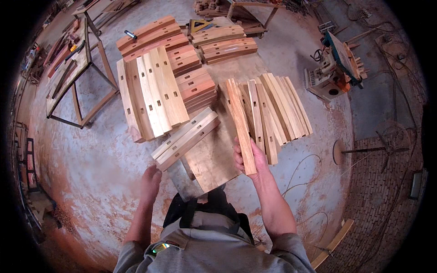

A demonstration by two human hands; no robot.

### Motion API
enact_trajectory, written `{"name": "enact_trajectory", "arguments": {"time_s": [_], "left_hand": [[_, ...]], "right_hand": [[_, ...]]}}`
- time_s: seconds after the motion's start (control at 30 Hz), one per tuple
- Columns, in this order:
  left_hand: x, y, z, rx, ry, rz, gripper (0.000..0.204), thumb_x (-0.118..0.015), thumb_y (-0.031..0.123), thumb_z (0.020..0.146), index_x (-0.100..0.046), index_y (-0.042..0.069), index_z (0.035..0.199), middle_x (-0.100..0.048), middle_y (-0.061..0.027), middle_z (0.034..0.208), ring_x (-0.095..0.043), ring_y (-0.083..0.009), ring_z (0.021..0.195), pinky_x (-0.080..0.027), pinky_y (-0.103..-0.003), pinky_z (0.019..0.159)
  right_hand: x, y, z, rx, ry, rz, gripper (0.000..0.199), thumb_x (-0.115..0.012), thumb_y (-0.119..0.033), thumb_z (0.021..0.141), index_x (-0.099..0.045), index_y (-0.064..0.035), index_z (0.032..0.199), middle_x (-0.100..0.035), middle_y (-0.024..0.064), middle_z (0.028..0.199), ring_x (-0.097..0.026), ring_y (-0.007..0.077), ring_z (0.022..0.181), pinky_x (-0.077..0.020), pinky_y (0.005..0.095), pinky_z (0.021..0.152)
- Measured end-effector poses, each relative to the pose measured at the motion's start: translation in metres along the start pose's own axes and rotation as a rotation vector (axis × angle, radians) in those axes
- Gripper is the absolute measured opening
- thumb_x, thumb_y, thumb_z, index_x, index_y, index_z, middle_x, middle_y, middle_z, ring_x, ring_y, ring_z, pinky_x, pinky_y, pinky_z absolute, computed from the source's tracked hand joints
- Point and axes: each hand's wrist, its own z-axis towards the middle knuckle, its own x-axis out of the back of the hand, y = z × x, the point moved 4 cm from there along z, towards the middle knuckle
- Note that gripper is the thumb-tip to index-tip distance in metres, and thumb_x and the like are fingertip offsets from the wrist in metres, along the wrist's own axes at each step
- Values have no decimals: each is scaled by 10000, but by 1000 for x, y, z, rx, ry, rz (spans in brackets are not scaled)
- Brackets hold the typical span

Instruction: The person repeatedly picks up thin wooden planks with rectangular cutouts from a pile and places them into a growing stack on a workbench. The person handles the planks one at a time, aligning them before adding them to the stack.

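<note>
A long, slightly curved wooden slat (240, 119) is gripped near its lower end by my right hand (256, 163), with fingers wrapped round it. It stands out in front of a row of similar pale pieces (278, 105). My left hand (150, 181) is beside the near end of a pair of mortised wooden pieces (187, 138); its fingers are blurred, and I cannot tell whether they touch the wood. That pair lies aslant at the front of the work surface, with small rectangular slots along it.
A board-topped bench (214, 166) bears the wood. Mortised boards (154, 91) and reddish stacks (195, 88) lie on it, with a yellow set square (196, 25) at the back. Left stands a metal-framed table (75, 68), right a green-topped machine (334, 63) and a pedestal fan (390, 139).
</note>
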Motion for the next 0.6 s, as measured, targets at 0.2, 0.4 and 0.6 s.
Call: {"name": "enact_trajectory", "arguments": {"time_s": [0.2, 0.4, 0.6], "left_hand": [[36, 31, 5, 0, 118, -247, 475, -578, 198, 926, -479, -35, 1328, -618, -109, 1134, -602, -194, 996, -511, -332, 805], [59, 99, 21, -170, 174, -395, 524, -582, 229, 940, -439, -45, 1362, -582, -132, 1211, -580, -210, 1065, -499, -332, 849], [43, 141, 42, -388, 122, -243, 596, -567, 135, 929, -313, -32, 1441, -465, -178, 1388, -485, -239, 1249, -440, -352, 995]], "right_hand": [[-33, -9, 4, 292, 230, -657, 397, -506, -321, 990, -522, -18, 1245, -630, 50, 990, -614, 169, 764, -530, 325, 646], [-125, 12, 62, 489, 202, -1248, 422, -621, -236, 888, -551, 58, 1183, -649, 158, 999, -615, 200, 900, -485, 331, 806], [-198, 48, 135, 487, 199, -1685, 440, -601, -332, 878, -555, 69, 1052, -622, 258, 1012, -618, 393, 955, -487, 453, 842]]}}
